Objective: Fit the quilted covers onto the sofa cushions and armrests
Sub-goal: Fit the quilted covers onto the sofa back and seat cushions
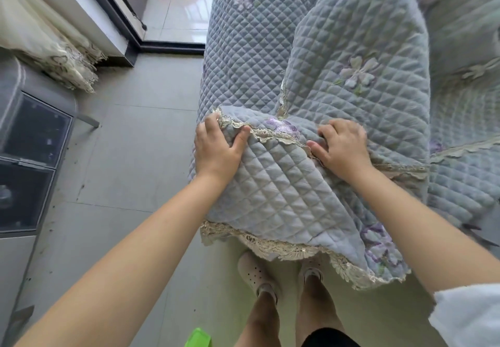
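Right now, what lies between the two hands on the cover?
In the head view, the quilted cover's lace trim and purple embroidered flower lie between left hand and right hand.

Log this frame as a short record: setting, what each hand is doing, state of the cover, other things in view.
setting: indoors, grey tiled floor, beside a sofa armrest
left hand: grips the folded lace edge of the cover
right hand: fingers curled, pinching the same edge
cover: quilted grey, lace trim, draped over the armrest end, lower edge hanging free
other: curtain, storage boxes, slippers
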